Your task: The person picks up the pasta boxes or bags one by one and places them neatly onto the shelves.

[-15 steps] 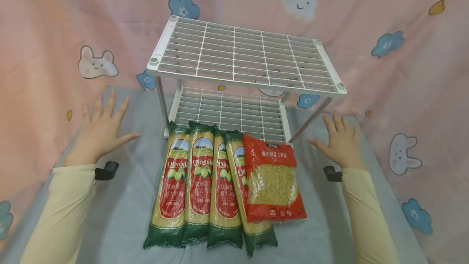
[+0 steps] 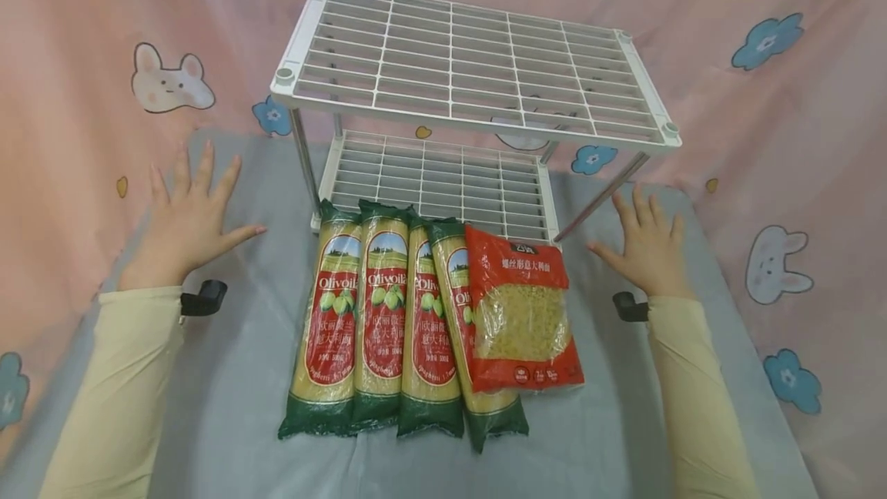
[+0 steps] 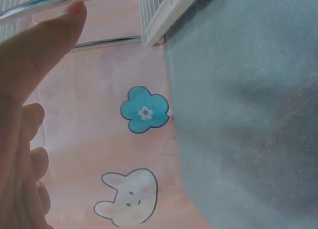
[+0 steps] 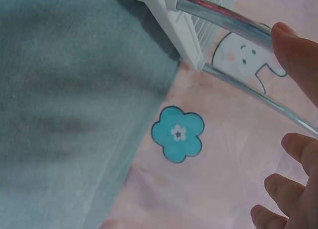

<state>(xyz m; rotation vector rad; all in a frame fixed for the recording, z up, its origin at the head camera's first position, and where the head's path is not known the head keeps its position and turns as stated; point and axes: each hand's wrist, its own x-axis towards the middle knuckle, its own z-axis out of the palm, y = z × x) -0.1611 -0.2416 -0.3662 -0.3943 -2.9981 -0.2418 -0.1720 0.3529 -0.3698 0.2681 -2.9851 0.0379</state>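
In the head view my left hand [image 2: 187,222] lies spread over the grey cloth, left of a white two-tier wire rack [image 2: 478,64]. My right hand [image 2: 644,249], fingers also spread, is on the rack's other side. Neither holds anything. Between the forearms several spaghetti packs [image 2: 381,306] lie side by side, with green ends and red labels. A red bag of spiral pasta [image 2: 527,314] rests partly over the rightmost one. Each wrist view shows a thumb near the rack's metal posts in the picture, apparently without gripping them.
Grey cloth [image 2: 235,391] covers the surface. Behind it hangs a pink curtain [image 2: 242,14] printed with rabbits and blue flowers. The rack's lower shelf [image 2: 443,175] stands just beyond the packs' far ends, beneath the raised upper tier.
The head view has tipped down, so the rack, packs and hands appear higher in the picture. Both hands stay spread in about the same places beside the rack.
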